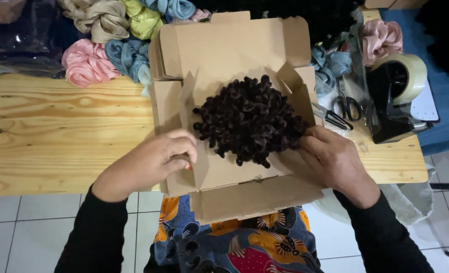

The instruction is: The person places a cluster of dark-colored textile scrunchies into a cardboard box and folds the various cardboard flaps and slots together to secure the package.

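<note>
An open brown cardboard box lies on the wooden table, its lid folded back. Inside rests a dark brown ruffled scrunchie. My left hand grips the box's left side flap near the front corner, fingers curled over the cardboard. On the right side, my right hand presses the right flap, fingertips touching the scrunchie's edge. Both sleeves are black.
Scrunchies in pink, beige, yellow-green and blue are heaped behind the box. Black-handled scissors and a black tape dispenser stand right of it. The table edge runs close to my body; tiled floor lies below.
</note>
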